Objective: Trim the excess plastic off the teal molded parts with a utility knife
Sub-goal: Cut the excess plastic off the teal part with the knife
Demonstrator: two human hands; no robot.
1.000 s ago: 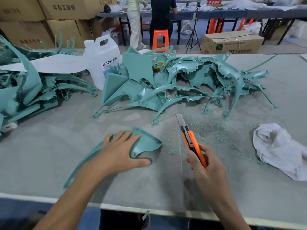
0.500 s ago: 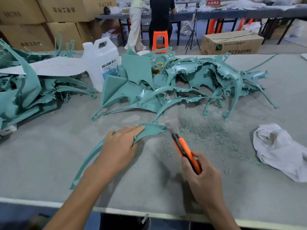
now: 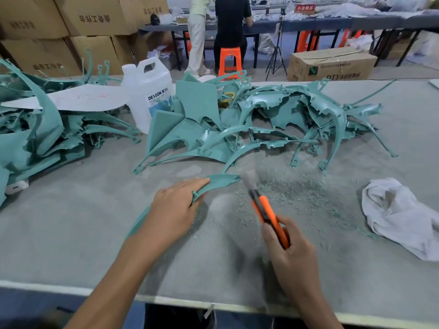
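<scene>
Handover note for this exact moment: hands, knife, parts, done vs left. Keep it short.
Left hand: lies flat on the curved teal part, pressing it onto the table.
Right hand: grips the orange utility knife. The blade is out and blurred, close to the part's far tip.
Parts: big pile mid-table, second pile at far left. I cannot tell which is trimmed.
Done: teal shavings on the table beside the knife point to some trimming.
Left: likely finish this part's edge, then work through whatever is untrimmed.
</scene>
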